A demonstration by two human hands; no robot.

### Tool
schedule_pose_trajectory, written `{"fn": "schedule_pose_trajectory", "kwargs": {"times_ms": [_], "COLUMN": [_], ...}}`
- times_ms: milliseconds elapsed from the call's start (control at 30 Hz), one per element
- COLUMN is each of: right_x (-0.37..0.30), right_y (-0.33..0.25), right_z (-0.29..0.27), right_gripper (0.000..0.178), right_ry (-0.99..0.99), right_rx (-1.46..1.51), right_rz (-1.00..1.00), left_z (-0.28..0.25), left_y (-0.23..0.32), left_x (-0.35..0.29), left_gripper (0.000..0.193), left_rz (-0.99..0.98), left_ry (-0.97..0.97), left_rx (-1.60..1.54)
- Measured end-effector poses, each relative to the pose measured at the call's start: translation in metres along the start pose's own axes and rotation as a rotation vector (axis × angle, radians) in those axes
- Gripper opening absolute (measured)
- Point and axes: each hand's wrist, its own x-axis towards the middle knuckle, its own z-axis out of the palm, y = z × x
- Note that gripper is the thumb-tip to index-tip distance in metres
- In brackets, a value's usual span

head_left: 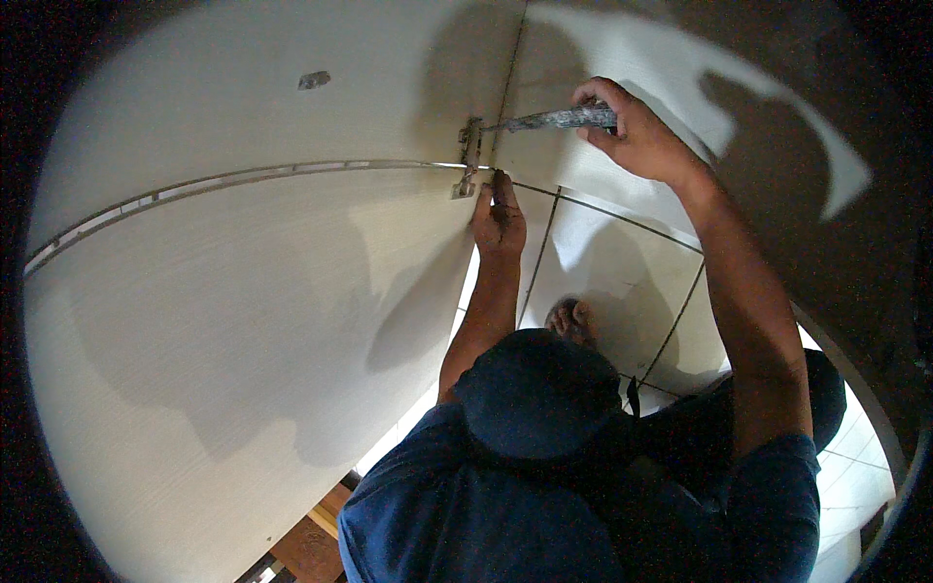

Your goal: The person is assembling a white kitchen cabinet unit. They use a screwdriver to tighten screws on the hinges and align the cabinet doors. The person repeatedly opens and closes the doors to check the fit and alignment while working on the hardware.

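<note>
My right hand (622,131) is closed around the back end of a screwdriver (552,120) with a mottled grey handle. Its thin tip points left and meets a metal hinge (471,146) in the corner of two pale panels. Just below the hinge, my left hand (500,216) is raised with its fingers bent together at the corner of the lower panel (262,321). Whatever lies between those fingers is too dark to make out. A small metal plate (462,190) of the hinge sits on the lower panel beside my left thumb.
A slotted metal-coloured strip (224,179) runs along the joint between the lower panel and the upper panel (243,117), which bears another small metal plate (314,80). Tiles (622,272) with dark joints lie to the right, near a bare foot (571,321). Brown wood (311,549) shows at lower left.
</note>
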Motion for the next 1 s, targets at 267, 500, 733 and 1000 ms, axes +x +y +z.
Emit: {"fn": "schedule_pose_trajectory", "kwargs": {"times_ms": [267,500,733,1000], "right_x": [0.016,0.006,0.015,0.002], "right_y": [-0.046,-0.014,-0.037,-0.013], "right_z": [-0.020,0.000,-0.010,-0.009], "right_gripper": [0.039,0.036,0.027,0.038], "right_ry": [-0.272,0.013,-0.176,-0.164], "right_rx": [0.010,-0.033,-0.171,-0.070], "right_rz": [0.688,-0.024,0.509,0.160], "left_z": [0.006,0.011,0.006,-0.001], "left_y": [0.003,0.002,0.003,0.002], "left_x": [-0.004,-0.006,-0.003,0.001], "left_gripper": [0.024,0.027,0.026,0.028], "left_rz": [-0.081,-0.036,-0.089,-0.019], "left_ry": [0.088,0.112,0.087,0.032], "left_rx": [-0.098,-0.099,-0.116,-0.089]}}
